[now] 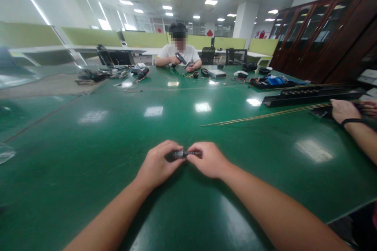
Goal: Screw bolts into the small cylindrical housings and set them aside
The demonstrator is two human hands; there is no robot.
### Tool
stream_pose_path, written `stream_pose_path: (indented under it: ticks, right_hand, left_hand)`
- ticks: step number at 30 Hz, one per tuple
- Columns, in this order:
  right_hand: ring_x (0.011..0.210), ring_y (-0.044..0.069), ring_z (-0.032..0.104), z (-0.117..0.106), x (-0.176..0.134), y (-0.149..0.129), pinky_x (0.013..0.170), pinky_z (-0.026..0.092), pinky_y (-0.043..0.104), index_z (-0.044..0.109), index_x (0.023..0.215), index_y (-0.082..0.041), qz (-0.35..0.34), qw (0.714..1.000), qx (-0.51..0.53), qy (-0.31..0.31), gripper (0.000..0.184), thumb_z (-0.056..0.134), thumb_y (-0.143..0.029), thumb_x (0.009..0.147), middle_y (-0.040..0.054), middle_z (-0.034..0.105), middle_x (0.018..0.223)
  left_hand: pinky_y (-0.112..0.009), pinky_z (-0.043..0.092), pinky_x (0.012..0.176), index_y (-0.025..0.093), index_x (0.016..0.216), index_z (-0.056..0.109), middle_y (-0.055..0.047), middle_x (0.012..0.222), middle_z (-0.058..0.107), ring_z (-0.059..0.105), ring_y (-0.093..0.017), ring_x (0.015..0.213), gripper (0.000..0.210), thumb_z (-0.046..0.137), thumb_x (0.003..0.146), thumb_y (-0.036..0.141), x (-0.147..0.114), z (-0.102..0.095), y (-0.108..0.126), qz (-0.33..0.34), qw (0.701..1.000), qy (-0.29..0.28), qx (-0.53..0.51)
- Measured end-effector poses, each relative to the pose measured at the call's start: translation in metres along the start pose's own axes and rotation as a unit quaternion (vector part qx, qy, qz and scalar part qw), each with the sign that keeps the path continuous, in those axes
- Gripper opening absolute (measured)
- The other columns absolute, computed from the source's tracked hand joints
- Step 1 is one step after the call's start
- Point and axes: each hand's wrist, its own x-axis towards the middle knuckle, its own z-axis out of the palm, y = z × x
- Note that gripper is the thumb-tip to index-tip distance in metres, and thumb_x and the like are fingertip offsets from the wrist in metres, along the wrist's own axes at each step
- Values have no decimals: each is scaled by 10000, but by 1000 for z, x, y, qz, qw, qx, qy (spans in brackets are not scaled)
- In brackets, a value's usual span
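Note:
Between my two hands lies a small dark cylindrical piece (178,154) with a greyish middle and a thinner, ridged dark end pointing right. My left hand (159,162) pinches its thicker end between thumb and fingers. The narrow end is held by my right hand (208,159), thumb and forefinger closed around it. Both hands are close together, just above or on the green tabletop (118,188); I cannot tell whether the piece touches it. My fingers cover parts of the piece, so its exact kind does not show.
Across the table a person (178,53) holds a dark power tool (180,58). At right, a co-worker's hands (346,110) are near long thin brass-coloured rods (253,117) and a black channel (294,97). A red-and-black tool (143,73) and a white box (217,73) sit at the far side.

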Motion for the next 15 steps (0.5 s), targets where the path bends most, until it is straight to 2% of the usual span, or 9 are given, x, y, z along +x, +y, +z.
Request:
stream_pose_path:
  ticks: [15]
  right_hand:
    - [707, 141, 610, -1, 0, 0, 639, 418, 240, 735, 883, -192, 6, 1000, 7, -1, 109, 656, -264, 859, 13, 718, 799]
  left_hand:
    - [-299, 538, 793, 197, 966, 700, -56, 957, 703, 667, -187, 877, 168, 701, 834, 301, 1, -2, 2, -8, 1000, 4, 3]
